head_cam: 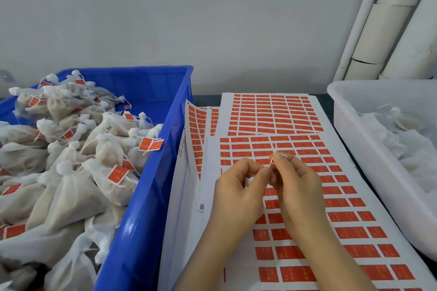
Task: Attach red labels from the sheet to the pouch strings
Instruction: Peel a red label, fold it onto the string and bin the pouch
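Head view. Both hands meet above the front label sheet [343,196], which lies on the desk [328,104]. The left grip [238,186] curls around a small white pouch [249,181] that is mostly hidden, while the right grip [295,184] pinches a small label [283,155] against the thin string [276,147] rising between the fingertips. A blue crate [146,196] at left holds labelled pouches [71,184] — a white bin [354,130] at right holds more white pouches [406,149].

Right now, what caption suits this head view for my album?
Left hand and right hand pinch a pouch string above the red label sheet.
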Demonstrator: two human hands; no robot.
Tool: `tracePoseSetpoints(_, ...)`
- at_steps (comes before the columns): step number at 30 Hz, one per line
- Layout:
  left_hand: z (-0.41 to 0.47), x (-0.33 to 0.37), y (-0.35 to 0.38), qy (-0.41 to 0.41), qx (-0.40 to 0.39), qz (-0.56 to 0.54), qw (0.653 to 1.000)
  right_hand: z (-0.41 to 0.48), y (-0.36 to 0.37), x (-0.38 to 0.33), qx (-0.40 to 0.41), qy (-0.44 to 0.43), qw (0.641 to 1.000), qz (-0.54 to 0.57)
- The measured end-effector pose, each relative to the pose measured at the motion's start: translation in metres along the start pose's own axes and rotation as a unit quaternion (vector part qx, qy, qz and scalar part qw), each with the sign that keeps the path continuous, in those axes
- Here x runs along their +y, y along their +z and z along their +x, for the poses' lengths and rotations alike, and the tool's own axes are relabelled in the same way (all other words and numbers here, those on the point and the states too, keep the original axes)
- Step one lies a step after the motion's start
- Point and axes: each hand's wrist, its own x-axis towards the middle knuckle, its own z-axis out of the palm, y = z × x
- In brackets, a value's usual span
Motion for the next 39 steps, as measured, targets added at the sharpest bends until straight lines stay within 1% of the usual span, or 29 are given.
tracePoseSetpoints(7, 0.0, -0.002, 0.0, -0.001, 0.014, -0.03, 0.999, 0.002, -0.003, -0.004, -0.053, 0.01, 0.998, 0.023)
tracePoseSetpoints(12, 0.001, -0.004, 0.001, 0.0, 0.015, -0.016, 1.0, 0.003, -0.004, -0.005, -0.023, -0.001, 1.0, -0.005)
tracePoseSetpoints(14, 0.0, -0.004, 0.002, 0.01, 0.002, -0.001, 1.0, 0.004, -0.006, -0.005, -0.011, 0.0, 1.0, 0.018)
tracePoseSetpoints(16, 0.0, -0.001, 0.003, 0.015, -0.02, -0.004, 1.0, 0.005, -0.009, -0.01, -0.006, 0.018, 0.997, 0.072)
tracePoseSetpoints(18, 0.0, -0.001, 0.003, 0.007, -0.039, -0.018, 0.999, 0.006, -0.01, -0.015, -0.019, 0.029, 0.994, 0.105)
tracePoseSetpoints(21, 0.001, -0.003, 0.002, -0.039, -0.07, -0.015, 0.997, 0.011, -0.011, -0.017, -0.016, 0.045, 0.995, 0.085)
tracePoseSetpoints(23, 0.001, -0.008, 0.002, -0.063, -0.089, 0.016, 0.994, 0.016, -0.012, -0.018, -0.01, 0.063, 0.996, 0.057)
tracePoseSetpoints(25, 0.001, -0.01, 0.002, -0.08, -0.092, 0.035, 0.992, 0.019, -0.014, -0.023, -0.014, 0.078, 0.997, 0.018)
tracePoseSetpoints(26, 0.001, -0.011, 0.002, -0.084, -0.088, 0.037, 0.992, 0.021, -0.016, -0.026, -0.03, 0.072, 0.996, -0.035)
tracePoseSetpoints(27, 0.002, -0.011, 0.002, -0.081, -0.082, 0.032, 0.993, 0.023, -0.018, -0.027, -0.065, 0.049, 0.989, -0.122)
tracePoseSetpoints(28, 0.003, -0.011, 0.001, -0.072, -0.076, 0.025, 0.994, 0.022, -0.019, -0.031, -0.115, 0.025, 0.968, -0.22)
tracePoseSetpoints(29, 0.003, -0.011, 0.001, -0.059, -0.071, 0.019, 0.996, 0.021, -0.018, -0.034, -0.163, 0.005, 0.938, -0.305)
tracePoseSetpoints(30, 0.004, -0.011, 0.001, -0.046, -0.065, 0.02, 0.997, 0.02, -0.017, -0.038, -0.197, -0.006, 0.912, -0.359)
tracePoseSetpoints(31, 0.004, -0.011, 0.001, -0.035, -0.057, 0.023, 0.997, 0.019, -0.015, -0.041, -0.212, -0.02, 0.897, -0.388)
tracePoseSetpoints(32, 0.005, -0.013, 0.002, -0.031, -0.05, 0.025, 0.998, 0.019, -0.012, -0.045, -0.209, -0.032, 0.89, -0.405)
tracePoseSetpoints(35, 0.005, -0.012, 0.003, -0.058, -0.035, 0.001, 0.998, 0.02, -0.005, -0.055, -0.162, -0.077, 0.871, -0.458)
tracePoseSetpoints(36, 0.006, -0.012, 0.003, -0.069, -0.025, -0.01, 0.997, 0.02, -0.002, -0.059, -0.161, -0.086, 0.864, -0.468)
tracePoseSetpoints(38, 0.008, -0.014, 0.001, -0.071, 0.007, -0.022, 0.997, 0.02, 0.003, -0.062, -0.205, -0.08, 0.855, -0.469)
tracePoseSetpoints(39, 0.008, -0.015, 0.0, -0.066, 0.021, -0.02, 0.997, 0.02, 0.005, -0.061, -0.234, -0.068, 0.845, -0.477)
